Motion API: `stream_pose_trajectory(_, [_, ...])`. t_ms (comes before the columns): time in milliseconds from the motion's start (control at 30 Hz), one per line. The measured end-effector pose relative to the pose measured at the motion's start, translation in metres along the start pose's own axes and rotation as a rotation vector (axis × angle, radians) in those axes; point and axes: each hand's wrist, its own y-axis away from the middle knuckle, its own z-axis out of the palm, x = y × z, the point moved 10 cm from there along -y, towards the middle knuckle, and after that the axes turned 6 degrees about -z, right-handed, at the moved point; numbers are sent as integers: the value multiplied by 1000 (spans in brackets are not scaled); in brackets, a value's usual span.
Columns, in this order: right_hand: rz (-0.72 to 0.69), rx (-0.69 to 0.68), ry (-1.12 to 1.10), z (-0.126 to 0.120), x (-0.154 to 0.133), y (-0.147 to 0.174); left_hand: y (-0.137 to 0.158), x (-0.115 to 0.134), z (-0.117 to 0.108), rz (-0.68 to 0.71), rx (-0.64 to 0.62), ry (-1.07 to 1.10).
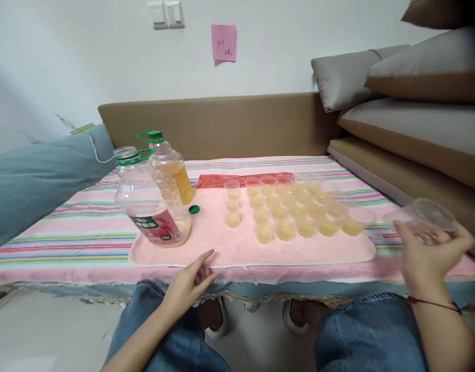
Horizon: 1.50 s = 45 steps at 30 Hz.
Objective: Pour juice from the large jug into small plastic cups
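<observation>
My right hand (433, 250) grips a clear plastic cup (431, 214) at the right edge of the bed; blur hides whether it is one cup or a nested stack. Near the front edge, my left hand (189, 284) hovers with loosely curled, parted fingers and holds nothing. Between the hands, rows of clear cups with pale yellow liquid (286, 230) stand on a pink mat (222, 248). A short separate column of cups (233, 217) stands to their left. On the left are an uncapped, nearly drained bottle (156, 227) and a capped bottle (183, 183) part-filled with amber liquid.
A loose green cap (194, 209) lies beside the bottles. Behind the cups is a red plastic wrapper (214, 181). Stacked cushions (419, 119) rise at the right, a blue-grey bolster (40, 175) flanks the left, and a brown backboard (222, 126) stands behind.
</observation>
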Motion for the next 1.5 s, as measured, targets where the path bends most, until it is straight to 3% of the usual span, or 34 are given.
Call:
stream_pose_trajectory(67, [-143,-78,-133,15,-49,20,-1,3,-8,-16,2,408])
stream_pose_trajectory(133, [-199,-198,-277,40,-91,53,-3,-1,-9,-109,-40,757])
stream_pose_trajectory(233, [-127,-455,-429,90,-131,118,-3,-8,-8,-232,-74,992])
stream_pose_trajectory(333, [36,-813,-471,146,-146,198,0,-17,-8,-272,-54,864])
stream_pose_trajectory(400, [70,-983,-456,171,-152,242,4,-25,-11,-283,10,564])
stream_pose_trajectory(467, [70,-1057,-440,189,-154,271,7,-28,-18,-275,105,162])
stream_pose_trajectory(567, [-1,-1070,-378,207,-154,290,11,-30,-27,-331,202,-248])
stream_pose_trajectory(667, [-136,-1036,-253,219,-149,295,12,-34,-36,-432,269,-299])
stream_pose_trajectory(867, [-249,-1037,-81,231,-134,311,13,-40,-38,-415,411,33])
stream_pose_trajectory(1033, [-256,-1003,-45,232,-131,314,9,-54,-14,-410,444,435])
stream_pose_trajectory(1300, [-202,-955,-26,237,-121,309,-1,-65,2,-387,413,708])
stream_pose_trajectory(1500, [-166,-970,-39,237,-120,310,-4,-61,0,-351,422,727])
